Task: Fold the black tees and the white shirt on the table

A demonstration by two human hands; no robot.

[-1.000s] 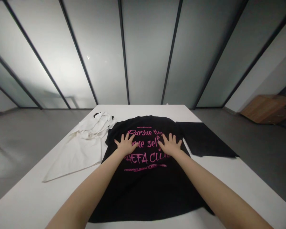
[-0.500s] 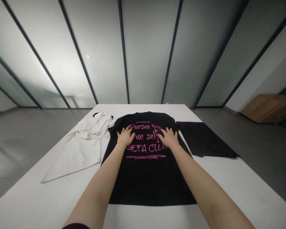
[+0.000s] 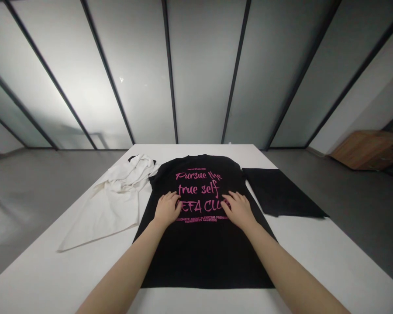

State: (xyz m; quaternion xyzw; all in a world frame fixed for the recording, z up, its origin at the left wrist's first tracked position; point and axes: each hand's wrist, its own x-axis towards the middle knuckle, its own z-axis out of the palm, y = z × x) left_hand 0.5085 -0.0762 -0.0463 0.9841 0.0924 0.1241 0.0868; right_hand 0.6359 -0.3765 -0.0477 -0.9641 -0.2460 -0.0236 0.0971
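A black T-shirt (image 3: 203, 253) with pink lettering lies spread on the white table, its collar toward the far edge. My left hand (image 3: 167, 208) rests on the shirt at the left end of the lettering, fingers slightly bent and apart. On the right end of the lettering lies my right hand (image 3: 238, 209), its fingers likewise apart. Neither hand holds anything. Left of the shirt is a crumpled white garment (image 3: 114, 200) with a bit of black cloth behind it. To the right lies a flat, folded black cloth (image 3: 278, 189).
The white table (image 3: 314, 257) narrows toward its far edge. Frosted panels (image 3: 203, 74) with dark frames stand behind it. A wooden cabinet (image 3: 368, 150) is on the grey floor at the far right.
Both hands have slid toward me over the shirt, uncovering the upper lettering. The shirt's lower edge lies nearer to me and its lower part looks wider.
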